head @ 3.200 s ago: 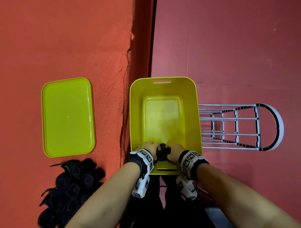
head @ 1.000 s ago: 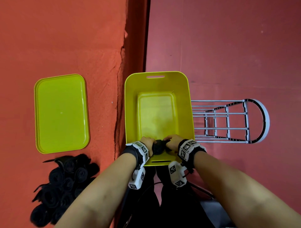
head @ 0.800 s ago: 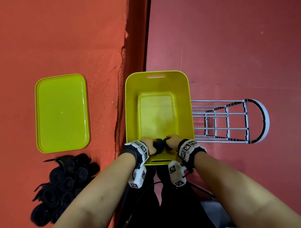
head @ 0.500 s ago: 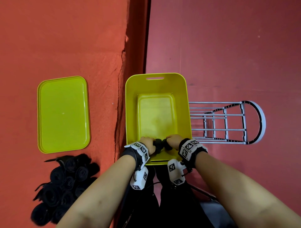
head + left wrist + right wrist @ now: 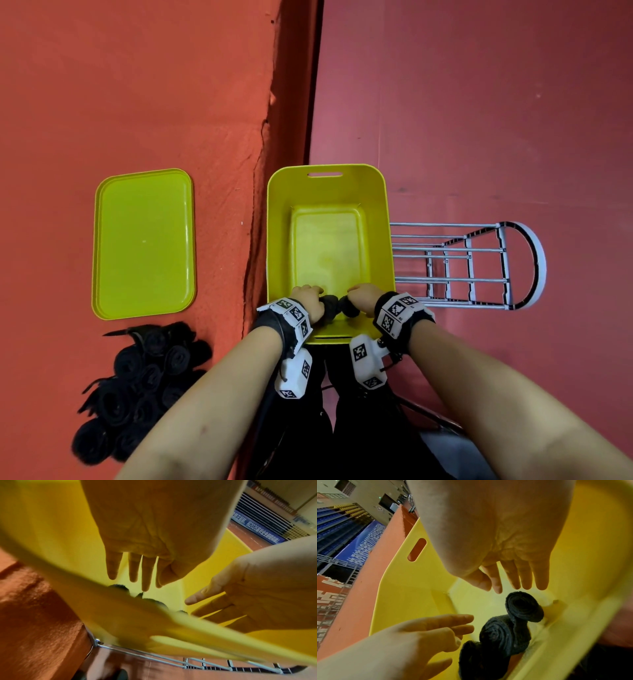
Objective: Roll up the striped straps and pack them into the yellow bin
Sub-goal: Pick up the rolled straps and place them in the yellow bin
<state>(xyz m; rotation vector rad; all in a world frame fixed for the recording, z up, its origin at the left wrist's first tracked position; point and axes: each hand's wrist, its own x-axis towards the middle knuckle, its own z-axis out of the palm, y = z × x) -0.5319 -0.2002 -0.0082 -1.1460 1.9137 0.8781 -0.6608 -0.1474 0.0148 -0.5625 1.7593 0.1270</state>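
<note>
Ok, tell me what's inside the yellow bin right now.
Three dark rolled straps lie against the near wall of the yellow bin, with both hands open above them. The rest of the floor is bare. The near rim partly hides the rolls from the head view.

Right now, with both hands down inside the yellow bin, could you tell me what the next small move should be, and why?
Probably lift both hands out and reach for the pile of rolled straps. Left hand and right hand hang open above three rolls already lying against the yellow bin wall.
</note>
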